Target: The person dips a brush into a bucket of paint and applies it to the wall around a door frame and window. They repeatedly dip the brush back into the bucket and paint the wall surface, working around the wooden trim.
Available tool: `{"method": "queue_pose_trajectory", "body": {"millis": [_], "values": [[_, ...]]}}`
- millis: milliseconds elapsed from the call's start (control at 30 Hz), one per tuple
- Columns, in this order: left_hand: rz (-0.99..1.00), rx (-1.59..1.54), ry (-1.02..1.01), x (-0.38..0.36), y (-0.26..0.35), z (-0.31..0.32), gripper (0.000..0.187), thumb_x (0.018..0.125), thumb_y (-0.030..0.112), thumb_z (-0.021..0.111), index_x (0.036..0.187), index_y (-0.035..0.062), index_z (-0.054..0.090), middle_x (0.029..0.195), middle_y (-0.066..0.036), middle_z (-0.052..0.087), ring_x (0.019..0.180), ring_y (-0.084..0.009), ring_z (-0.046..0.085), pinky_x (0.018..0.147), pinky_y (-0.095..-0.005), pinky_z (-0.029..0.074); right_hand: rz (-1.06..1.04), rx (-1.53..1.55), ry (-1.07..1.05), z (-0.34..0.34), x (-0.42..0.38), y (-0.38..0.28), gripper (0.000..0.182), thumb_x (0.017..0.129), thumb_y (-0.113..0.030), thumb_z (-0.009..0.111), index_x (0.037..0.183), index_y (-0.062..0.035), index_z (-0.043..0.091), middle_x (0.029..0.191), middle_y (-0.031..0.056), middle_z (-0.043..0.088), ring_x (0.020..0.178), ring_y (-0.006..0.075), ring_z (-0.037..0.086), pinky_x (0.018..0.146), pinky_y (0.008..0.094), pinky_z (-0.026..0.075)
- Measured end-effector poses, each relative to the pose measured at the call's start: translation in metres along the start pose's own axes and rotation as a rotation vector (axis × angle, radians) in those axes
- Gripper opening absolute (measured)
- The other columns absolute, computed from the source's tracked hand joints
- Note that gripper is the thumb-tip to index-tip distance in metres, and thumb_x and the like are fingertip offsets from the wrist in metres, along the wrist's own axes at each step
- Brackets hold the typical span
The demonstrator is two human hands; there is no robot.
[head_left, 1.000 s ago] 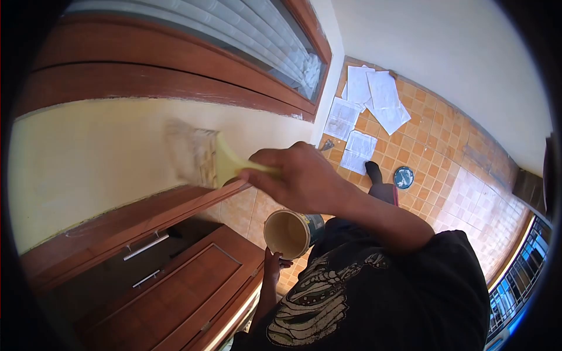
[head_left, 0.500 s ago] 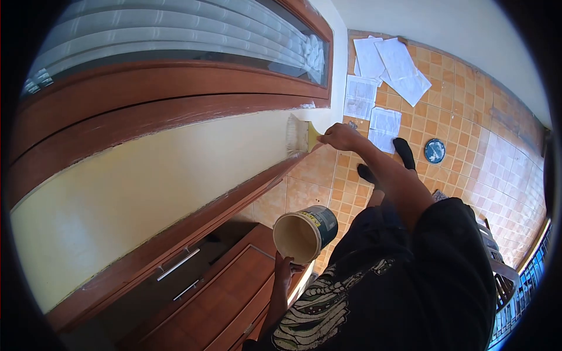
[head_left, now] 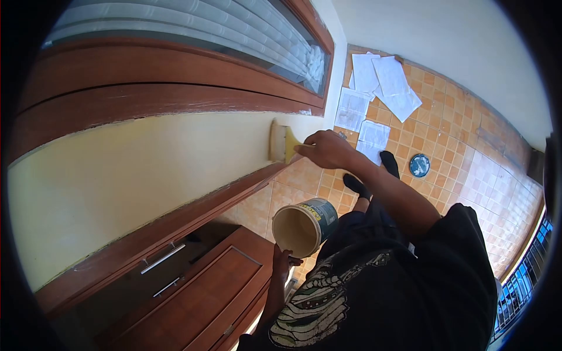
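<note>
My right hand [head_left: 328, 150] is closed round the handle of a wide brush [head_left: 283, 142], whose bristles press on the pale yellow wall strip [head_left: 152, 175] near its right end. Lower down, my left hand [head_left: 283, 261] grips the rim of a paint bucket [head_left: 304, 227], which is tilted so that its pale inside shows. How much paint lies in it I cannot tell.
Brown wooden window frame [head_left: 175, 70] above the strip; wooden ledge and doors [head_left: 205, 281] with metal handles below. Paper sheets [head_left: 392, 82] and a round paint-marked lid [head_left: 420, 165] lie on the tiled floor near my feet. Metal bars [head_left: 524, 281] stand at the lower right.
The brush and my right hand have moved left along the wall strip, and the bristles now look bent flat. The view has shifted slightly; my left hand still has the bucket.
</note>
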State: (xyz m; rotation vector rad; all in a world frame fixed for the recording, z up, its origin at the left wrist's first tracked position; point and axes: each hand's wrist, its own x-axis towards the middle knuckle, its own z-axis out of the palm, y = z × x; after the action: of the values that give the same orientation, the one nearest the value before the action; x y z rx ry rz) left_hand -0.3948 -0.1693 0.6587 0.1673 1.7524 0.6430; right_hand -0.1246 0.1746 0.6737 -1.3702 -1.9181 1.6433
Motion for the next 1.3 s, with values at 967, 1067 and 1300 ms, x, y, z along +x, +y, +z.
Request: {"method": "queue_pose_trajectory", "body": {"millis": [967,1067,1300], "values": [[-0.294,0.05,-0.007,0.218,-0.131,0.139,0.069,0.085,0.007,0.052,0.146,0.0025,0.021,0.113,-0.026,0.059,0.063,-0.0302,0.072,0.052,-0.0339,0.064,0.558,-0.118,-0.063,0.197,0.224,0.468,0.047,0.099,-0.046,0.052,0.107,-0.0049,0.073,0.106,0.019,0.072,0.106,0.0369,0.067,0.092,0.0475,0.052],[-0.315,0.058,-0.022,0.222,-0.155,0.137,0.066,0.09,0.006,0.048,0.149,0.0038,0.018,0.116,-0.025,0.06,0.069,-0.0298,0.073,0.056,-0.0329,0.064,0.564,0.011,-0.018,0.199,0.227,0.46,0.046,0.097,-0.045,0.054,0.106,-0.0049,0.074,0.103,0.0208,0.072,0.104,0.037,0.067,0.091,0.0466,0.052],[-0.322,0.08,-0.068,0.221,-0.162,0.138,0.064,0.092,0.004,0.045,0.15,0.0051,0.018,0.119,-0.025,0.06,0.073,-0.0293,0.074,0.056,-0.0318,0.064,0.328,0.083,0.008,0.145,0.157,0.362,0.045,0.096,-0.047,0.055,0.105,-0.0074,0.075,0.096,0.0197,0.072,0.098,0.0398,0.067,0.088,0.0468,0.052]]}}
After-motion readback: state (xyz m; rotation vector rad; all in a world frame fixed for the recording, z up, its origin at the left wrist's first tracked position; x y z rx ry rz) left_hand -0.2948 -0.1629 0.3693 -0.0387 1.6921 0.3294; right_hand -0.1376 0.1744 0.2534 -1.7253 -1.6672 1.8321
